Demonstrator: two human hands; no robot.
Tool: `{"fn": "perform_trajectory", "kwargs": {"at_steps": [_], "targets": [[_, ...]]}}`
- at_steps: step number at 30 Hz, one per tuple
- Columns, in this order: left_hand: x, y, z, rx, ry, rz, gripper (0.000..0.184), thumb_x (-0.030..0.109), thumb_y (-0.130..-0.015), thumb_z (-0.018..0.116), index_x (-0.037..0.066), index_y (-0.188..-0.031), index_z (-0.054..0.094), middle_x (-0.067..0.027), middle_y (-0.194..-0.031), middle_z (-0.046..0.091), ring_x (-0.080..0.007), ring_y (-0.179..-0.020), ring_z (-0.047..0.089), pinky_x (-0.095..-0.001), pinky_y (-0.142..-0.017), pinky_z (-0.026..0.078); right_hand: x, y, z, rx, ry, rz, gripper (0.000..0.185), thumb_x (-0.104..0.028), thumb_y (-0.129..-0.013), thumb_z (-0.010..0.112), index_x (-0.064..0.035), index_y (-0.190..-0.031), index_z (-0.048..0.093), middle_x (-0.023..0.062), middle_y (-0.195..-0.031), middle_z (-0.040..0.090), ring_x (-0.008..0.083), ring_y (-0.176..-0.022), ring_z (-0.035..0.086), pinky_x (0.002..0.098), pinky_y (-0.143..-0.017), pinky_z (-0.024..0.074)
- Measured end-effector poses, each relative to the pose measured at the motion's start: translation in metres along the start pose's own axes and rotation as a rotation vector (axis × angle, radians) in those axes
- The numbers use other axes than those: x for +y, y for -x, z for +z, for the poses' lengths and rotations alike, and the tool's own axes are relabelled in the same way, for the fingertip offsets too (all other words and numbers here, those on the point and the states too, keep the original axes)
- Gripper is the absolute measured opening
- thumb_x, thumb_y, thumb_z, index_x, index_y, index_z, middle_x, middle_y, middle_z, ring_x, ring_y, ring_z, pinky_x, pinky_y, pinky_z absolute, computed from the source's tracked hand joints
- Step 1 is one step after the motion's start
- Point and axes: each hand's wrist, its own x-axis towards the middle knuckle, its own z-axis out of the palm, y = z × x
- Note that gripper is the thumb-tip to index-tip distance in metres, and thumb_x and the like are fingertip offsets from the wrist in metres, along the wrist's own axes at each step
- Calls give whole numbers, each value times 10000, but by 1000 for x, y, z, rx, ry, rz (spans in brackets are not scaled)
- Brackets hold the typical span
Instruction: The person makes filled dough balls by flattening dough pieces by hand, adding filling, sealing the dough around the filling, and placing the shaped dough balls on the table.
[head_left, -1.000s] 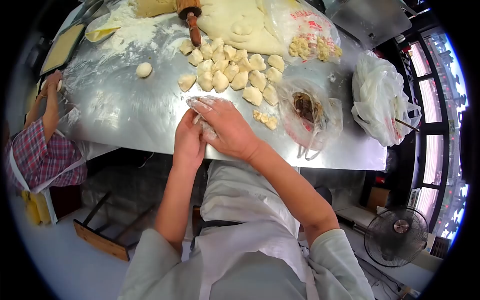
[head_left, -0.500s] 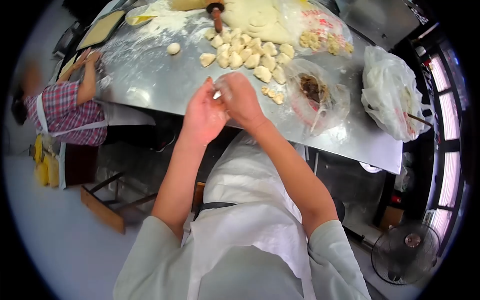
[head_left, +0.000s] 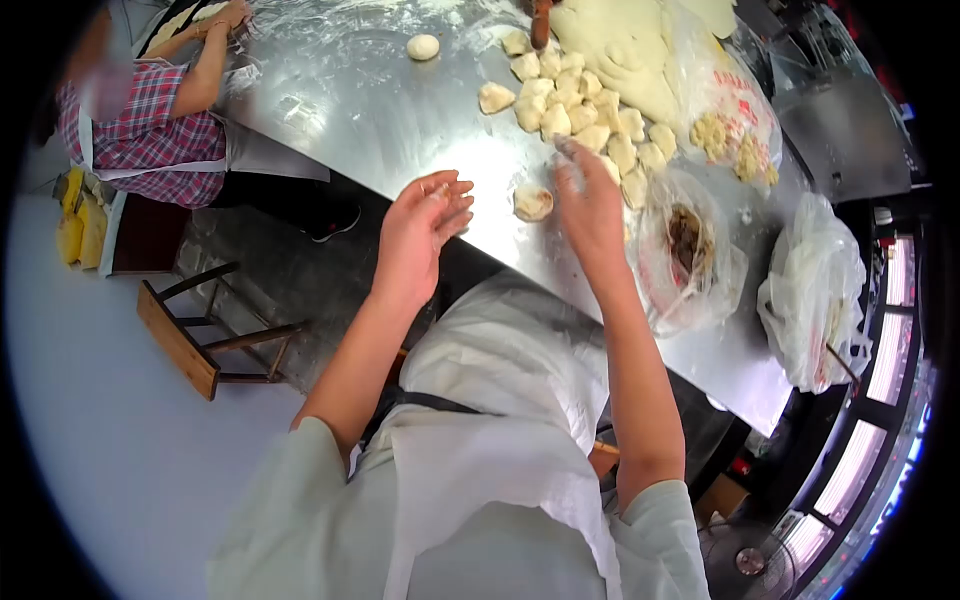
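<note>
My left hand (head_left: 422,232) hovers by the table's front edge with its fingers bent and apart, holding nothing. On the steel table (head_left: 390,120), between my hands, lies a small round dough piece (head_left: 533,203) with a brownish patch on top. My right hand (head_left: 592,205) is just right of it, fingers stretched towards a cluster of cut dough pieces (head_left: 585,112); no object shows in its grasp. Right of that hand, an open plastic bag (head_left: 690,245) holds a dark brown filling. A smooth dough ball (head_left: 423,47) sits alone farther back.
A large dough sheet (head_left: 625,55) and a rolling pin handle (head_left: 541,22) lie behind the pieces. Bags with crumbly lumps (head_left: 745,150) and a tied white bag (head_left: 815,290) are at right. A co-worker (head_left: 150,130) works at left, near a wooden stool (head_left: 180,340).
My hands were close together and have parted, the right one moving to the dough pieces. The brown-patched dough piece now shows on the table. The whole view has turned.
</note>
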Motion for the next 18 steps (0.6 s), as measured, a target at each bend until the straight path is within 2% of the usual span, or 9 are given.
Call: {"fn": "perform_trajectory", "kwargs": {"at_steps": [1, 4, 5, 7, 10, 13, 14, 17, 18], "targets": [[-1, 0, -1, 17, -5, -12, 317, 113, -1044, 507, -25, -1326, 557, -164, -1260, 664, -232, -1129, 657, -389, -1004, 529, -5, -10, -1, 4, -126, 120, 390, -123, -969, 615, -4, -1340, 615, 254, -1242, 665, 407, -1196, 606, 465, -1052, 460], [-1, -3, -3, 52, -17, -8, 304, 87, -1037, 514, -23, -1315, 573, -145, -1227, 678, -201, -1092, 665, -369, -983, 538, 9, -31, 33, 155, 196, -252, 363, -148, -979, 617, -16, -1318, 625, 254, -1215, 664, 400, -1184, 606, 460, -1031, 467], [-1, -5, -3, 62, -16, 2, 301, 79, -1035, 517, -22, -1312, 578, -141, -1218, 682, -193, -1080, 668, -363, -976, 541, 9, -30, 41, -33, 279, -194, 380, -193, -982, 631, -50, -1333, 621, 234, -1285, 637, 389, -1236, 576, 469, -1034, 456], [1, -9, -4, 66, -5, 7, 300, 77, -1036, 516, -22, -1312, 579, -137, -1211, 682, -193, -1072, 669, -360, -963, 545, 24, -13, 69, 11, 509, -373, 438, -287, -986, 641, -78, -1368, 601, 201, -1389, 585, 390, -1313, 517, 521, -1067, 411], [-5, -6, -11, 93, -14, -13, 297, 78, -1039, 513, -23, -1310, 581, -133, -1203, 682, -192, -1065, 669, -356, -948, 548, 22, -16, 70, -35, 527, -305, 503, -387, -996, 615, -92, -1403, 579, 175, -1455, 544, 404, -1358, 469, 585, -1089, 358], [-12, -9, 1, 45, -74, -90, 295, 89, -1043, 521, -21, -1310, 581, -126, -1189, 684, -189, -1060, 668, -352, -934, 550, 29, -18, 75, -16, 598, -296, 562, -458, -1001, 585, -97, -1432, 562, 174, -1465, 541, 401, -1358, 472, 605, -1098, 338], [-13, -10, 4, 24, -71, -89, 286, 93, -1047, 527, -17, -1304, 588, -123, -1180, 684, -185, -1062, 665, -345, -931, 549, 28, -18, 75, -3, 605, -286, 541, -458, -1016, 565, -82, -1404, 598, 180, -1425, 577, 388, -1350, 487, 569, -1117, 342], [-6, -1, 7, 6, -84, -11, 277, 90, -1050, 524, -12, -1297, 596, -121, -1171, 683, -181, -1060, 663, -338, -931, 548, 57, -28, 64, -177, 164, -173, 491, -428, -1034, 551, -54, -1337, 647, 203, -1344, 629, 382, -1296, 533, 495, -1104, 388], [-6, 2, 4, 3, -82, 18, 272, 81, -1052, 516, -16, -1293, 598, -123, -1175, 683, -177, -1054, 664, -331, -929, 552, 18, -16, 30, -184, -275, 220, 416, -341, -1035, 565, -12, -1268, 671, 233, -1260, 662, 389, -1235, 569, 440, -1057, 441]]}}
